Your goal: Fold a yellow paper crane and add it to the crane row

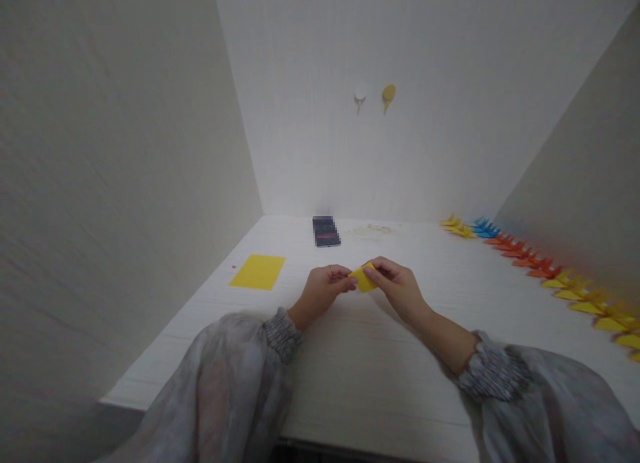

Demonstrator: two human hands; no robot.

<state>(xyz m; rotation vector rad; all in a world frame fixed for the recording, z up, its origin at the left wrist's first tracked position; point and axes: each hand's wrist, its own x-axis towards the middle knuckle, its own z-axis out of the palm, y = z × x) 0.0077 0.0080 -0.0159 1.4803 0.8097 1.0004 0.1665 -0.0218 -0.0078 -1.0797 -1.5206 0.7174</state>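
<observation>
A small folded piece of yellow paper (365, 280) is held above the middle of the table between both hands. My left hand (325, 289) pinches its left corner between thumb and fingers, and a ring shows on one finger. My right hand (397, 286) grips the upper right part, thumb on the near face and fingers behind. Flat on the table to the left lies a square yellow sheet (258, 271). The fold lines on the held paper are too small to make out.
A dark phone-like object (326, 231), pixelated, lies near the back wall. Along the right stand folded paper cranes in yellow, blue and orange (525, 257). A tiny red bit (233, 267) is at the left. Two hooks (389, 94) hang on the back wall; side walls enclose the table (370, 383).
</observation>
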